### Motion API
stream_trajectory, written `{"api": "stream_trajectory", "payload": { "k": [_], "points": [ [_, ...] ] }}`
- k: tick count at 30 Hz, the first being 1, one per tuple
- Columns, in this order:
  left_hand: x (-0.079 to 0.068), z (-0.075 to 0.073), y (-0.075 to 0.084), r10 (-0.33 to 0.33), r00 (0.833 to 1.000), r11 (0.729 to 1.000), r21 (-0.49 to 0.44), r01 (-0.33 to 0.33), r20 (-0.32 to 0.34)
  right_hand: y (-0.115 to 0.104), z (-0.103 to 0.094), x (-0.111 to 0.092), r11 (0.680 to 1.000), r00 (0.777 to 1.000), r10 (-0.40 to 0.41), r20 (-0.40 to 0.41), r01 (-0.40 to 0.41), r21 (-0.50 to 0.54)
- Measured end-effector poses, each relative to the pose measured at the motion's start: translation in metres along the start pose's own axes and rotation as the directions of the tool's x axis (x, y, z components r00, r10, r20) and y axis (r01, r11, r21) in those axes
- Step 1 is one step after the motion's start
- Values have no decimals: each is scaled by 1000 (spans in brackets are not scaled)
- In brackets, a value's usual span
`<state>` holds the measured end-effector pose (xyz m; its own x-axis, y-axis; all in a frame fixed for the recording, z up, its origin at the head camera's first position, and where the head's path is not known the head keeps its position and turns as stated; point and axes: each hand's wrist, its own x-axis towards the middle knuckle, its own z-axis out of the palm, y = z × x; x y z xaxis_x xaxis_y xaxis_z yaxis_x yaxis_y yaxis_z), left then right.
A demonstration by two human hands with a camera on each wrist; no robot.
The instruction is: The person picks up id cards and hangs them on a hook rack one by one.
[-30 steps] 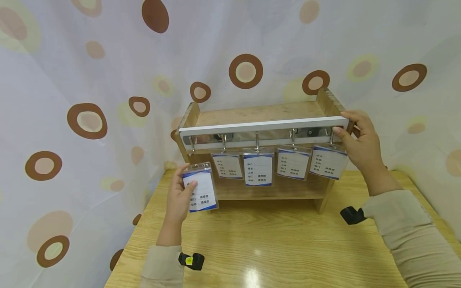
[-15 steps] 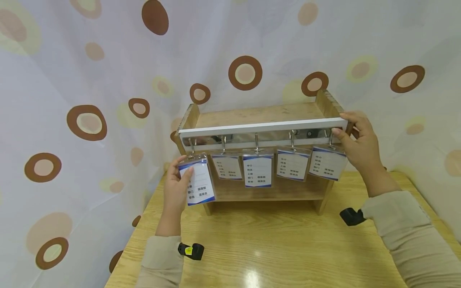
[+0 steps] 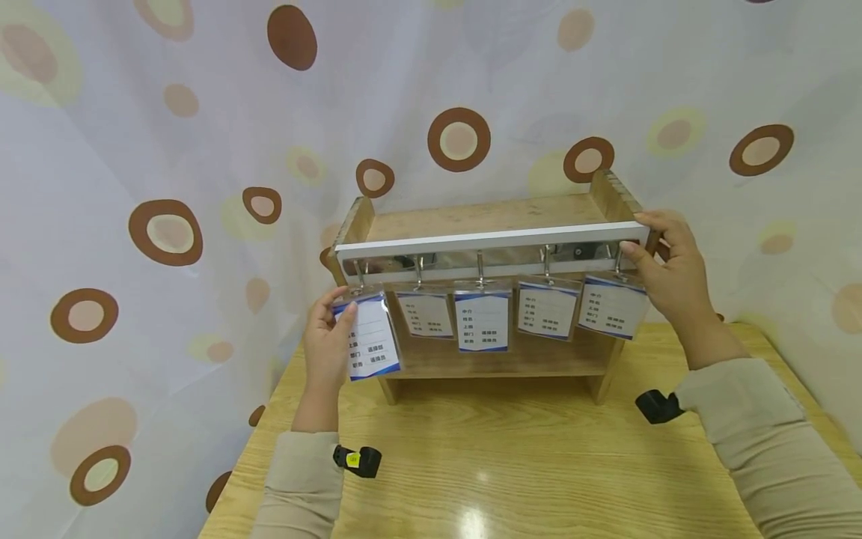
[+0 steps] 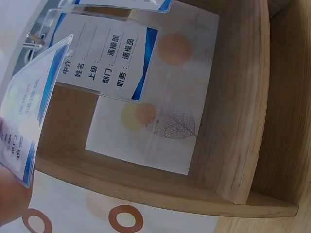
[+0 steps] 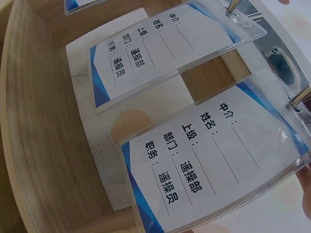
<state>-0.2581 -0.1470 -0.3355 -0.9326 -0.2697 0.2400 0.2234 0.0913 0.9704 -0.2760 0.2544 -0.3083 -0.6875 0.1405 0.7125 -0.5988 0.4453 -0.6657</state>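
My left hand pinches a clear-sleeved name badge by its left edge, thumb on the front. The badge's top slot is right at the leftmost hook of a metal hook strip. In the left wrist view this badge tilts edge-on beside a hanging one. My right hand grips the right front corner of the small wooden shelf, thumb on the strip's end. Several more badges hang from the other hooks, the middle one straight and the rightmost slightly tilted.
The shelf stands on a wood-grain table against a curtain with brown circles. Its lower board runs behind the badges. A black wrist camera sits at my left cuff, another at my right.
My left hand has moved up and slightly left with the badge, from below the leftmost hook to level with its tip. My right hand keeps its grip on the shelf corner.
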Motion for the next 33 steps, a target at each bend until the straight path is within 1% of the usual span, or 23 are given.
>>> {"api": "stream_trajectory", "payload": {
  "k": [5,10,14,18,21,25,26,30,33],
  "points": [
    [2,-1,0,-8,1000,1000,3,8,-8,-1,1,1,1000,1000,-10,9,10,6],
    [5,0,0,-10,1000,1000,24,10,-10,-2,0,1,1000,1000,7,5,-7,-10],
    [9,2,-2,11,1000,999,42,-10,-12,0,-1,0,1000,1000,7,2,-7,-15],
    [9,2,-9,37,999,999,35,-37,1,2,0,-1,1000,1000,-22,12,22,3],
    [10,1,-14,87,996,994,64,-86,-5,0,0,-2,1000,999,-28,19,28,8],
    [15,0,-17,158,987,980,128,-154,-18,-4,-1,-2,1000,1000,6,22,-6,-12],
    [17,1,-17,168,986,978,124,-165,-15,-5,-1,-2,1000,1000,18,21,-17,-18],
    [22,2,-17,183,983,977,116,-180,-12,-7,-2,-2,997,997,70,12,-70,-43],
    [23,3,-16,190,982,976,111,-186,-21,-8,-1,-2,990,993,118,0,-118,-76]
  ]
}}
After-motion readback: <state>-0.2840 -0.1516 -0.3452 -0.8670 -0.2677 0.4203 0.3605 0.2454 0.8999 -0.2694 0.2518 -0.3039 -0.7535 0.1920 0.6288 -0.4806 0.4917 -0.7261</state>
